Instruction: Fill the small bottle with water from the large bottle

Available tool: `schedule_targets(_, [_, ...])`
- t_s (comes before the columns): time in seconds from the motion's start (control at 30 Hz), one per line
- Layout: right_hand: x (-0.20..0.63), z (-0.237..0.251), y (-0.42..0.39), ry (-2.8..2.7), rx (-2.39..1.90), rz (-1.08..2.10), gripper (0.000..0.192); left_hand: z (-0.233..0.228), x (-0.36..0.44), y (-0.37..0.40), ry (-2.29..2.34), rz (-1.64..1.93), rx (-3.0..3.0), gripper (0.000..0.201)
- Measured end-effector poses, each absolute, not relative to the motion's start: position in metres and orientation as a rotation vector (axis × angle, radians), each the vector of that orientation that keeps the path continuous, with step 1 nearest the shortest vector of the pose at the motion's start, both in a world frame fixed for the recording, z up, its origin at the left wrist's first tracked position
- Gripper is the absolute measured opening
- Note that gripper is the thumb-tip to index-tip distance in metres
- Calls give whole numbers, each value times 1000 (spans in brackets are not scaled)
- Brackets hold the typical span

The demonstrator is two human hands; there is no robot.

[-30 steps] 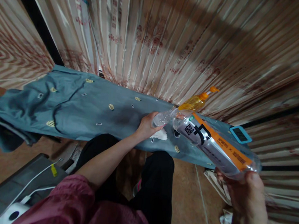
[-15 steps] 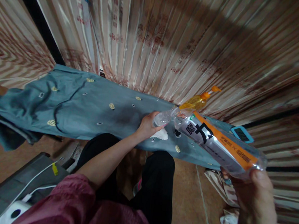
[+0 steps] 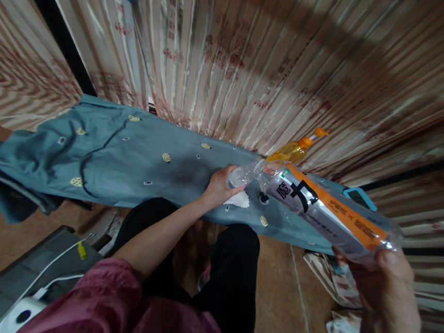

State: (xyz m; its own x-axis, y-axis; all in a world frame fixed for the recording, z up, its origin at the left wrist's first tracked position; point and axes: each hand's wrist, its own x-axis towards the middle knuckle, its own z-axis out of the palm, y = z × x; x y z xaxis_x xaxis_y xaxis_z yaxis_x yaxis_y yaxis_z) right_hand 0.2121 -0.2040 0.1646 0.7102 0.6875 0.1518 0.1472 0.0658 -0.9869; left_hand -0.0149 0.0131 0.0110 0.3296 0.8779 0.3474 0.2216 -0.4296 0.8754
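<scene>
My right hand point(image 3: 385, 282) is wrapped round the base of a large clear plastic bottle point(image 3: 319, 208) with an orange and silver label. The bottle lies tilted in the air, its neck pointing left. My left hand point(image 3: 220, 186) grips a smaller clear plastic container point(image 3: 242, 176), probably a small bottle. The neck of the large bottle meets or overlaps the end of the small one; whether they touch, or any liquid passes, I cannot tell. Just behind them stands a pump bottle point(image 3: 288, 151) of yellow-orange liquid. Below my left hand lies a white tissue point(image 3: 239, 199).
A blue-green patterned cloth point(image 3: 181, 183) covers the narrow table. A blue-rimmed device point(image 3: 360, 198) sits at its right end, and a small dark object point(image 3: 264, 197) lies near the tissue. Striped curtain-like sheeting point(image 3: 223, 58) hangs behind. A white plugged device point(image 3: 22, 317) is at lower left.
My right hand has shifted slightly to the right, and the base of the large bottle with it. My left hand and the small bottle look almost still.
</scene>
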Motion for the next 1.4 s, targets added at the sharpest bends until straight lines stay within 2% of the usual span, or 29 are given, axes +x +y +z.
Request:
schedule_targets(0.13, [216,166,-201,-733,-1495,454,66,10,-14,14,962,1129,1851,54])
schedule_targets(0.47, [252,157,-202,-790,-1514,469,48,12,-14,13,968,1122,1864,54])
schedule_targets(0.6, [268,156,-201,-779,-1521,499,56,12,-14,13,966,1121,1876,51])
schedule_targets(0.87, [221,171,-194,-725,-1500,434,65,17,-15,12,994,1098,1864,52])
schedule_targets(1.27, [228,172,-196,-769,-1479,437,67,14,-15,12,973,1111,1859,53])
schedule_targets(1.4, [231,174,-196,-763,-1474,432,74,13,-14,13,967,1112,1854,53])
